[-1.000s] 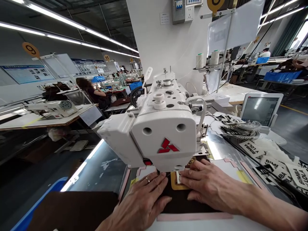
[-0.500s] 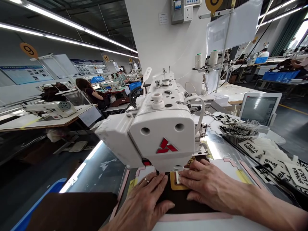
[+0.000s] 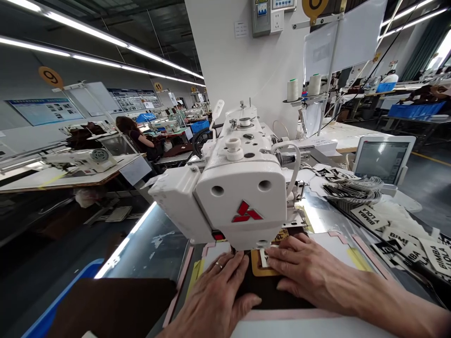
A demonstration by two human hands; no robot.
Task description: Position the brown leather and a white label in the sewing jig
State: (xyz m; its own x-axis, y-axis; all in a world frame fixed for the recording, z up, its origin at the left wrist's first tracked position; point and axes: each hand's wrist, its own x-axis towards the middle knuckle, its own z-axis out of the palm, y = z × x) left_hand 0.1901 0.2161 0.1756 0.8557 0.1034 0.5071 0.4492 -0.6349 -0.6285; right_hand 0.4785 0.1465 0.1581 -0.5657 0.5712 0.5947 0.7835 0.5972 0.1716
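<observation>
A white sewing machine head [image 3: 243, 202] with a red emblem stands over the work area. Beneath it lies dark brown fabric [image 3: 262, 293] with a yellow frame [image 3: 258, 269] on it. Inside that frame a white label [image 3: 264, 258] with black print partly shows. My left hand [image 3: 220, 291] rests flat on the fabric to the left of the frame, thumb apart from the fingers. My right hand [image 3: 306, 267] lies over the frame's right side with its fingertips on the label, fingers stretched out. The machine head hides the needle area.
Piles of printed labels [image 3: 405, 239] and a tablet screen [image 3: 382, 159] stand at the right. Brown fabric [image 3: 112, 305] lies over a blue bin [image 3: 63, 295] at the lower left. A seated person [image 3: 136, 136] works at the back left.
The whole view has shifted slightly, so things appear a little further right. Both hands keep nearly the same places on the fabric, and slightly more of the label shows.
</observation>
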